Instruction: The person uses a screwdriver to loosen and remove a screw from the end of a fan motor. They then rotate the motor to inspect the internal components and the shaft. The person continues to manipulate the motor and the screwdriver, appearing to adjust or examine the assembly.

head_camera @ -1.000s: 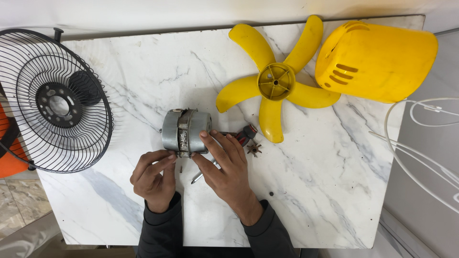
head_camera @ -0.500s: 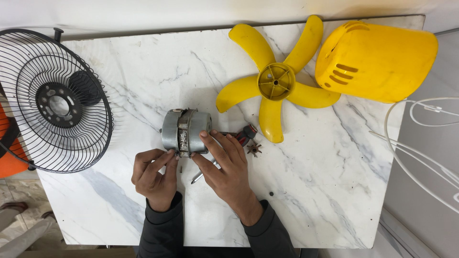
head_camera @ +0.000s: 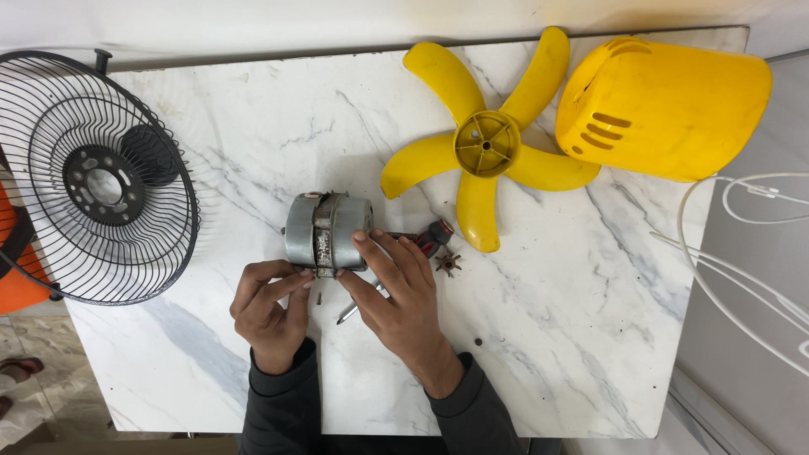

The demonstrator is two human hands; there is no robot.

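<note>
You've got the grey fan motor lying on the marble bench, just left of the yellow fan blade. Your left hand pinches its lower edge; your right hand rests fingers spread against it, over a screwdriver. The black wire guard sits further left.

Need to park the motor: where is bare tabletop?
Bare marble lies between the black fan grille and yellow blade, above the motor, and at the near right corner. Crowded around both hands: screwdriver, small gear, loose screws.
</note>
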